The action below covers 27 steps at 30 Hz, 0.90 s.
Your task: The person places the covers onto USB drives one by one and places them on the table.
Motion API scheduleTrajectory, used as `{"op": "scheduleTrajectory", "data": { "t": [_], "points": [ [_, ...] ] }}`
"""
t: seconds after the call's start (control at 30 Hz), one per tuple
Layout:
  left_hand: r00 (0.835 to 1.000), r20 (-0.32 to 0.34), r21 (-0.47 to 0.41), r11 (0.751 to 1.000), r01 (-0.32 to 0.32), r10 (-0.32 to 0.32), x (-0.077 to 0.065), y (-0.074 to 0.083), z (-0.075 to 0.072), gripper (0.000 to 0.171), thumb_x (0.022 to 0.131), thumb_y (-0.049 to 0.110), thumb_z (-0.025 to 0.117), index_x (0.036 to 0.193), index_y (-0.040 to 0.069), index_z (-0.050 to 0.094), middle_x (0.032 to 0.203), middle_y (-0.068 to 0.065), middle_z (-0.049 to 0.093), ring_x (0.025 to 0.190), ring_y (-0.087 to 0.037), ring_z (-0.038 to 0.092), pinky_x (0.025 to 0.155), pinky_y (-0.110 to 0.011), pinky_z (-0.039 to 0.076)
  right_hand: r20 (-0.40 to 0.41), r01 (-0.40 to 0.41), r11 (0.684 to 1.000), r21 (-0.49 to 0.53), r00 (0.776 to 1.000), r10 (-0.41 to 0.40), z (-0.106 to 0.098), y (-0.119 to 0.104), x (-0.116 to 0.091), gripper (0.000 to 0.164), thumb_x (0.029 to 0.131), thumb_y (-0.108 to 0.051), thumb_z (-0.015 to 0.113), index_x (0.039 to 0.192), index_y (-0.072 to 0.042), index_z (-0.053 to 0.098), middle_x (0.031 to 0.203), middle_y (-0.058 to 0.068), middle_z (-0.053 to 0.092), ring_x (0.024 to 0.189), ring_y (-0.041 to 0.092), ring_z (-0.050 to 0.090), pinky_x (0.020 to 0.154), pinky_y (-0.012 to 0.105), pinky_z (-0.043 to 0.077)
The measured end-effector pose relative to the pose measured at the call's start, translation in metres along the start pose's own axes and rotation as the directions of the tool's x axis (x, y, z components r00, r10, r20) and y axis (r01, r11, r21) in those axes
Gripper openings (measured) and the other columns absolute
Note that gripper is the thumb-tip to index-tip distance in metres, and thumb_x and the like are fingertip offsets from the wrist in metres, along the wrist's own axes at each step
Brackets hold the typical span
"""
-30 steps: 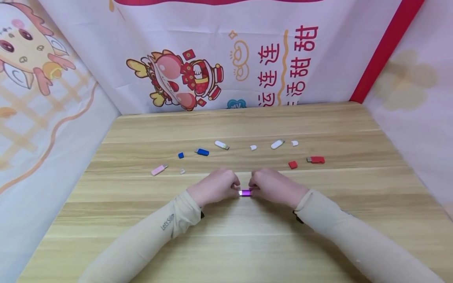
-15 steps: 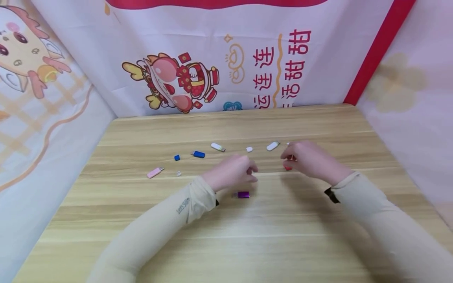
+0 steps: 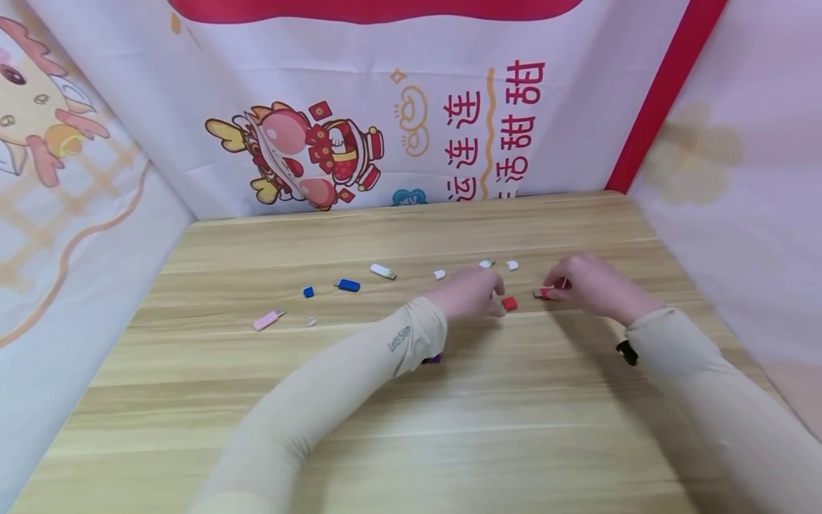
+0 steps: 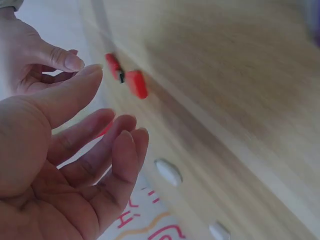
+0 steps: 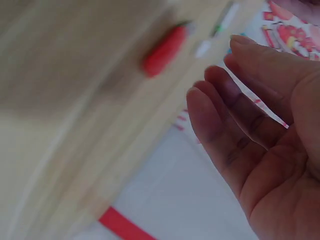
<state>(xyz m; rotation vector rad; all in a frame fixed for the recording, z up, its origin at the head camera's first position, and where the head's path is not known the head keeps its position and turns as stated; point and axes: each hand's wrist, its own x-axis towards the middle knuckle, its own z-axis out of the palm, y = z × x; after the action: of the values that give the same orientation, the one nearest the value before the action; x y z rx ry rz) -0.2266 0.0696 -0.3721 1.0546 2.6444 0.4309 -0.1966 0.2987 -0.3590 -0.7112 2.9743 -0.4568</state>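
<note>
My left hand [image 3: 467,294] and right hand [image 3: 592,285], fingers spread, have left the purple stick [image 3: 434,358]. Red cap [image 3: 509,304] and red drive [image 3: 546,293], centre right, seem the work now

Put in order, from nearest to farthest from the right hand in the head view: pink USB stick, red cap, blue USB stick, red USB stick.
1. Red USB stick: close by the right hand, left side.
2. Red cap: left of that stick.
3. Blue USB stick: much farther left.
4. Pink USB stick: farthest left.
</note>
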Motion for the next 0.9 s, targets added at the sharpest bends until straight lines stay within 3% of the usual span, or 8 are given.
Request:
{"op": "scheduleTrajectory", "data": {
  "t": [0.1, 0.3, 0.5, 0.73, 0.9],
  "points": [
    [1.0, 0.005, 0.016, 1.0, 0.013, -0.013, 0.012, 0.004, 0.005, 0.029, 0.087, 0.027, 0.078, 0.108, 0.008, 0.072, 0.101, 0.0, 0.069, 0.089, -0.012, 0.06, 0.08, -0.023, 0.048, 0.007, -0.028, 1.0, -0.006, 1.0, 0.028, 0.006, 0.013, -0.002, 0.015, 0.082, -0.003, 0.079, 0.097, -0.001, 0.076, 0.091, 0.01, 0.071, 0.085, 0.026, 0.066, 0.079, 0.048, 0.054],
    [1.0, 0.017, 0.01, 1.0, 0.016, -0.017, 0.029, 0.006, 0.014, 0.02, 0.085, 0.027, 0.08, 0.084, 0.012, 0.067, 0.076, 0.005, 0.063, 0.072, -0.012, 0.055, 0.065, -0.022, 0.044, 0.034, -0.089, 0.996, -0.007, 0.995, 0.089, 0.017, 0.031, -0.001, 0.027, 0.082, -0.011, 0.081, 0.105, 0.001, 0.074, 0.094, 0.011, 0.068, 0.085, 0.025, 0.063, 0.081, 0.048, 0.054],
    [0.999, 0.03, -0.055, 0.998, 0.036, -0.035, 0.035, 0.005, 0.019, 0.015, 0.085, 0.023, 0.08, 0.084, 0.014, 0.068, 0.075, 0.007, 0.063, 0.071, -0.01, 0.058, 0.066, -0.021, 0.046, 0.054, -0.093, 0.996, 0.008, 0.994, 0.092, 0.025, 0.038, 0.003, 0.026, 0.085, -0.016, 0.08, 0.105, 0.0, 0.074, 0.092, 0.009, 0.064, 0.08, 0.021, 0.058, 0.076, 0.044, 0.052],
    [1.0, 0.031, -0.096, 0.995, 0.01, -0.007, 0.037, 0.002, 0.023, 0.012, 0.087, 0.02, 0.078, 0.083, 0.013, 0.07, 0.076, 0.006, 0.064, 0.071, -0.01, 0.058, 0.066, -0.02, 0.046, 0.035, -0.048, 0.999, -0.013, 0.998, 0.049, 0.028, 0.04, 0.005, 0.015, 0.087, -0.012, 0.078, 0.097, -0.001, 0.075, 0.089, 0.008, 0.065, 0.081, 0.023, 0.061, 0.078, 0.046, 0.052],
    [0.999, 0.032, -0.102, 0.994, -0.033, 0.037, 0.038, 0.0, 0.024, 0.01, 0.089, 0.018, 0.076, 0.082, 0.012, 0.071, 0.074, 0.005, 0.064, 0.07, -0.009, 0.058, 0.066, -0.019, 0.046, 0.049, -0.043, 0.999, -0.031, 0.998, 0.044, 0.029, 0.039, 0.006, 0.008, 0.086, -0.012, 0.077, 0.087, -0.005, 0.074, 0.078, 0.002, 0.064, 0.072, 0.018, 0.059, 0.07, 0.04, 0.053]
  ]
}}
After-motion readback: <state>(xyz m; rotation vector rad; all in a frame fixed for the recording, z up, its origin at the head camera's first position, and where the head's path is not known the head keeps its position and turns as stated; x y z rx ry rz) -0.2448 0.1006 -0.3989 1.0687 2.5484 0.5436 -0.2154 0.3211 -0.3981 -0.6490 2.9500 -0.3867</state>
